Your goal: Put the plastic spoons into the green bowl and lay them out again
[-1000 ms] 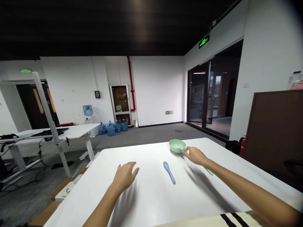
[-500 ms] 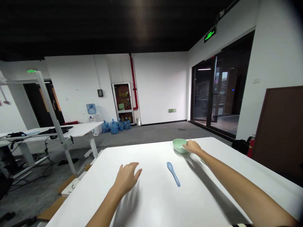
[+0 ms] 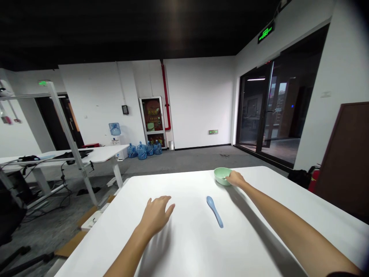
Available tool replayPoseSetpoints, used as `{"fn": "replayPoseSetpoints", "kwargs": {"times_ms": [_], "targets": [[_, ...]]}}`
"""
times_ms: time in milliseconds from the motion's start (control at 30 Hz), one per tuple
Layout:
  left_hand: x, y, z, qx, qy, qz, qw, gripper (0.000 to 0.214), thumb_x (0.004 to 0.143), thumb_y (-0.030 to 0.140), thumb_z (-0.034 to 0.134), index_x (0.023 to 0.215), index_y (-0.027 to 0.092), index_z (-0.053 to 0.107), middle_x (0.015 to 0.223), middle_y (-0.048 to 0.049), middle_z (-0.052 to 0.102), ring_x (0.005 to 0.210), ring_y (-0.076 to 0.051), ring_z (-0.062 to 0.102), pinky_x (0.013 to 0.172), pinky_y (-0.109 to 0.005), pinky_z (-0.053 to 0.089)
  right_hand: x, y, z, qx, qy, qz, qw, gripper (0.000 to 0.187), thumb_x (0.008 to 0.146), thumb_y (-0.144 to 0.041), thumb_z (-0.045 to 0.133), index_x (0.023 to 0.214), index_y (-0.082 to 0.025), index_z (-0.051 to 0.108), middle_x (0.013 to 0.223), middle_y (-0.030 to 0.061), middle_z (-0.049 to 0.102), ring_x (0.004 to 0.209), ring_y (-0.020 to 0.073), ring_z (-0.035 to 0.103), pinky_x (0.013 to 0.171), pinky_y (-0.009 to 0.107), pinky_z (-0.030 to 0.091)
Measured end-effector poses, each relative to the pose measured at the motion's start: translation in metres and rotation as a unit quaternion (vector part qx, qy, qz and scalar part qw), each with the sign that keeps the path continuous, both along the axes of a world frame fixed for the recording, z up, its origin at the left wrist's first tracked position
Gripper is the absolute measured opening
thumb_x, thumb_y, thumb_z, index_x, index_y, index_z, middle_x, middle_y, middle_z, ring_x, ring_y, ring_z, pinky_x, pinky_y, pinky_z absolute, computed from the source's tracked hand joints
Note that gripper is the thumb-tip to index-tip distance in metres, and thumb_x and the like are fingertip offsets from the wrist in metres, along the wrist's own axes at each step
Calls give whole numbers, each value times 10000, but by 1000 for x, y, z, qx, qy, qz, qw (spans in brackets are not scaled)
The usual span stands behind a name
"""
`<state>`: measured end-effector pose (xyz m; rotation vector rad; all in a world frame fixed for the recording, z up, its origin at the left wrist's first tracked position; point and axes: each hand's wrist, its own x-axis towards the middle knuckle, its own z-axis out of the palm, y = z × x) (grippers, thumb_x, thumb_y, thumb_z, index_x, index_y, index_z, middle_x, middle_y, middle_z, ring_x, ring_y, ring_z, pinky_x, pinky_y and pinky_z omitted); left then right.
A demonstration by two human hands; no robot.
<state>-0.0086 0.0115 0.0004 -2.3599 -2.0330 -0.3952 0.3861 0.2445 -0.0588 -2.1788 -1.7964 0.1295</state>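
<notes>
A light green bowl [image 3: 219, 180] stands upright near the far edge of the white table [image 3: 184, 238]. My right hand [image 3: 236, 179] is closed on the bowl's right rim, the thumb reaching over the inner side; the other fingers are partly hidden. Nearer to me lies a blue spoon [image 3: 215, 212], its rounded end pointing away and to the left, touched by neither hand. Over the left part of the table hovers my left hand [image 3: 157, 215], fingers apart and holding nothing.
Left of the table are cardboard pieces [image 3: 72, 243] on the floor and another white table [image 3: 106, 154] with cables. Several blue water jugs [image 3: 142, 151] stand by the far wall. A brown panel [image 3: 343, 154] is on the right.
The view has shifted slightly, so the scene sits a little differently. A green bit seen under my right forearm is now hidden. Both hands, the bowl and the spoon stay nearly in place.
</notes>
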Motion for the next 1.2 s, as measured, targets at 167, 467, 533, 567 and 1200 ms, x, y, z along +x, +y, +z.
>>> {"fn": "replayPoseSetpoints", "kwargs": {"times_ms": [167,467,533,567,1200], "targets": [[2,-2,0,-5,-1,-1,1000,497,956,500,326,1316,254,565,1382,-74,588,1271,-276,534,1137,-520,273,3,-20,24,19,19,25,999,323,850,-408,493,818,-172,711,926,133,719,862,249,669,642,277,406],[2,-6,1,-4,5,-5,1000,504,955,493,325,1321,242,564,1384,-86,585,1247,-279,550,1125,-509,283,52,-88,47,54,30,38,997,361,874,-459,478,890,-167,690,970,131,717,862,235,646,660,275,366],[2,-8,1,-1,6,-6,1000,500,952,497,330,1315,249,568,1375,-83,593,1246,-283,552,1116,-516,291,65,-101,45,54,29,33,998,354,874,-466,484,887,-169,678,968,130,715,852,232,645,656,275,368],[3,-9,1,2,7,-6,1000,499,950,498,332,1312,252,571,1371,-81,596,1244,-285,554,1112,-519,295,70,-107,43,51,27,30,998,353,874,-465,484,888,-168,675,965,131,713,848,233,644,651,276,369],[9,-17,8,-9,17,-1,1000,522,949,486,309,1321,226,567,1380,-85,589,1242,-275,556,1079,-477,340,85,-139,-13,-106,-14,44,993,234,844,-344,501,819,-154,634,892,135,696,707,215,653,579,284,389]]}}
